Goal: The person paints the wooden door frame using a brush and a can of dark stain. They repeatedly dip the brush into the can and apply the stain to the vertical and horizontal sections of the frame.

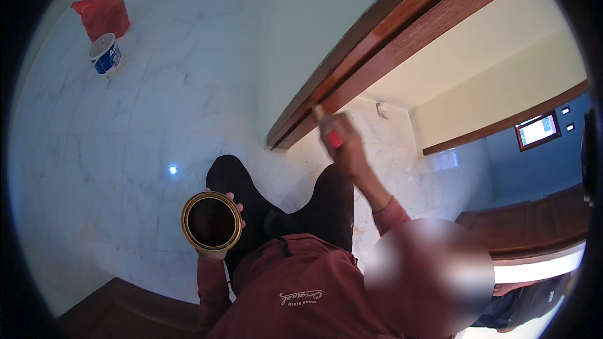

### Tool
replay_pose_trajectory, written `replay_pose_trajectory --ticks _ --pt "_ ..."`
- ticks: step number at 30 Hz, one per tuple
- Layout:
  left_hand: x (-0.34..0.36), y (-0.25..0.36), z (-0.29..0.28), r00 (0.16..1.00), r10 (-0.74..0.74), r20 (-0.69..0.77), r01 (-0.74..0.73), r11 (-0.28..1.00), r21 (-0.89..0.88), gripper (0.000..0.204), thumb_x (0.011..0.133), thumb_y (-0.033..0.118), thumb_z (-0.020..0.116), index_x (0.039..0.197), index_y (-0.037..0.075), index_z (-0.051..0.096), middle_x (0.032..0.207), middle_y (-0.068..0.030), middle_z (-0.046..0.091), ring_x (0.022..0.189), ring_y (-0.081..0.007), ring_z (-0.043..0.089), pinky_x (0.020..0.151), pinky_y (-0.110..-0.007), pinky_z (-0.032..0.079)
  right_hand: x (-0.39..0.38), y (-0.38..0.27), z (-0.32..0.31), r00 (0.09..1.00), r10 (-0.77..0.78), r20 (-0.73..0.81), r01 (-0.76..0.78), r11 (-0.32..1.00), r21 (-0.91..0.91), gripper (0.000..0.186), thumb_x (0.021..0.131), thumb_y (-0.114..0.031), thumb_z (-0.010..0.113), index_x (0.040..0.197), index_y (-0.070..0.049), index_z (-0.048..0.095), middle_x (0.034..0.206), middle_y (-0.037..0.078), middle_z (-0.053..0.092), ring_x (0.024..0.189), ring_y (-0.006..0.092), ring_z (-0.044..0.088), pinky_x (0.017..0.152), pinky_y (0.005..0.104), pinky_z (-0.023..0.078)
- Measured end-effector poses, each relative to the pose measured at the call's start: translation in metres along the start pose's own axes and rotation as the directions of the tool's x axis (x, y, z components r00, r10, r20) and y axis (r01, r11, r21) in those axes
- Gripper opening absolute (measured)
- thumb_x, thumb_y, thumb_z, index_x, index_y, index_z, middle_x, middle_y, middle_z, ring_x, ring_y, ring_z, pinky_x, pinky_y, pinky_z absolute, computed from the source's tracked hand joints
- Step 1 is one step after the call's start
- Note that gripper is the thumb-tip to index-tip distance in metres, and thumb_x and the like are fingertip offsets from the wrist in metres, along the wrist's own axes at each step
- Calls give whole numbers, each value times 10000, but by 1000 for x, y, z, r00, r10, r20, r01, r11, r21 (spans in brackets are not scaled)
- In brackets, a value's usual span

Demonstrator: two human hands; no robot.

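My left hand (240, 208) is wrapped round a round, open tin (186, 225) with a gold-coloured rim, held upright above the floor beside my left knee. Dark brown liquid (212, 223) fills part of the tin. In my right hand (344, 144), slightly blurred, is a paintbrush (318, 113) with pale bristles; a bit of red handle shows by the fingers. The bristle end is at the lower part of a reddish-brown wooden door frame (377, 44); whether it touches cannot be made out.
On the marble-patterned tile floor (157, 113) at the far left stand a white and blue bucket (105, 56) and a red plastic bag (103, 16). Brown wooden door panels (125, 311) lie at lower left and right (534, 223). A pale wall (301, 25) adjoins the frame.
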State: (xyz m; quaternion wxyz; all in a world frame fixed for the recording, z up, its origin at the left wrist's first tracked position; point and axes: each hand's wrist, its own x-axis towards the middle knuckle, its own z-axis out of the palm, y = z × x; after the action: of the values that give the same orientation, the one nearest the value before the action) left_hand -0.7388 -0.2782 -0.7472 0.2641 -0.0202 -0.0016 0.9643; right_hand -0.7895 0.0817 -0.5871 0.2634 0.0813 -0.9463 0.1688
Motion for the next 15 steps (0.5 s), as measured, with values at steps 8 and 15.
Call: replay_pose_trajectory --ticks 8,15 --pt "12 -8 4 997 -74 1 74 996 -53 677 1059 495 529 1632 213 302 1555 -287 441 1331 -537 538 958 -740 533 101 -48 -135 672 -269 -690 175 963 -205 252 894 48 756 1121 -29 678 1111 139 707 977 245 694 829 345 565" --pt "22 1 6 987 -152 -52 148 986 -80 657 1074 483 502 1634 212 291 1527 -303 466 1287 -552 568 909 -728 562 28 -35 -24 896 -211 -391 85 946 -314 312 842 34 800 1116 -38 669 1192 181 670 1013 328 708 854 380 597"
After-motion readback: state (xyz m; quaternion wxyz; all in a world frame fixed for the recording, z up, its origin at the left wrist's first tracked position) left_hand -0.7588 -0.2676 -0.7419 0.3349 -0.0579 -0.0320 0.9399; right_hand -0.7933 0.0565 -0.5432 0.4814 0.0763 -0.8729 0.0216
